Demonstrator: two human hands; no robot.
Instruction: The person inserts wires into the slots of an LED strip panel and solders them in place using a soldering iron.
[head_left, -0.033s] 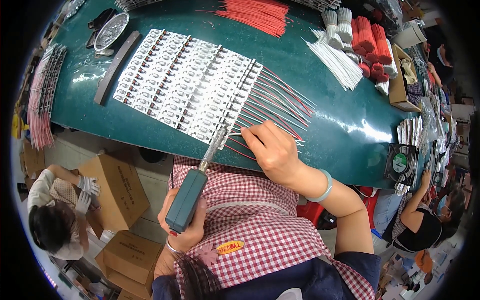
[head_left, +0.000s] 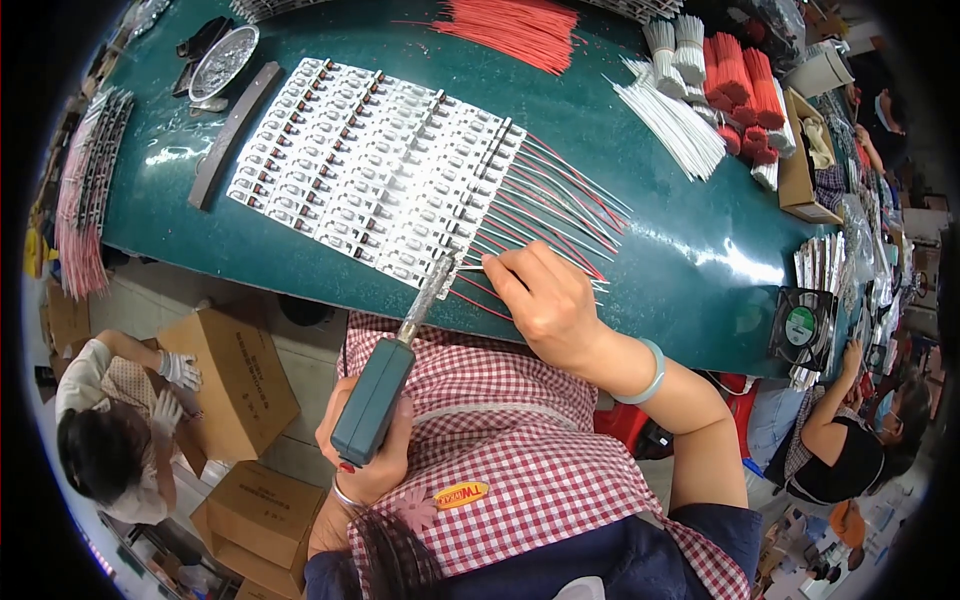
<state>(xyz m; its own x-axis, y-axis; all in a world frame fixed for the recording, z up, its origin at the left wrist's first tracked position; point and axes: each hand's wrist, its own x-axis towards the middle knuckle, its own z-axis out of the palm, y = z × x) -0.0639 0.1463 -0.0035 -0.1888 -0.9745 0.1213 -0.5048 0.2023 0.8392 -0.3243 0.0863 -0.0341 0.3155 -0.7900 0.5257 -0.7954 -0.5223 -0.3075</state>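
My left hand (head_left: 367, 440) is wrapped round the dark green handle of a soldering iron (head_left: 372, 400). Its metal barrel slants up to the near right corner of a white circuit board panel (head_left: 370, 165), where the tip meets or nearly meets the edge. Rows of small components cover the panel, which lies flat on the green table. Beside the tip, my right hand (head_left: 545, 305) pinches a thin white wire (head_left: 470, 267) between thumb and forefinger. Red and white wires (head_left: 560, 200) fan out rightward from the panel's right edge.
A dark bar (head_left: 235, 135) and a metal dish (head_left: 223, 62) lie left of the panel. Loose red wires (head_left: 510, 30), white wires (head_left: 675, 125) and bundled wires lie at the back. A small fan (head_left: 803, 328) stands at the right. Co-workers sit on both sides; cardboard boxes (head_left: 240, 380) stand below left.
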